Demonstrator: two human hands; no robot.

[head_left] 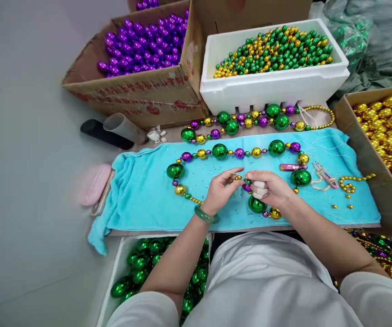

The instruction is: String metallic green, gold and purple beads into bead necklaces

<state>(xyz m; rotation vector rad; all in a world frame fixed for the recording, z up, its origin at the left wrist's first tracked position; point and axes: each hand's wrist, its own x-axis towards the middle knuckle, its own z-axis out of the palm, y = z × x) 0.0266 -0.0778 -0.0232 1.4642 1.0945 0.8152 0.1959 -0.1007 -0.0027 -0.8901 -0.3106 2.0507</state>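
Observation:
A long string of green, gold and purple beads [238, 152] lies in a loop on a turquoise towel [141, 195]. My left hand [221, 188], with a green bangle at the wrist, pinches one end of the string by a small gold bead. My right hand [269, 187], its fingers taped white, is closed on the other end by a purple bead. The two hands meet over the middle of the towel. A large green bead [256, 204] of the string lies just under my right hand.
A finished bead string [250, 120] lies behind the towel. Beyond stand a cardboard box of purple beads [141, 45] and a white foam box of green and gold beads [274, 47]. A box of gold beads [389, 131] is right; snips [325, 176] lie on the towel.

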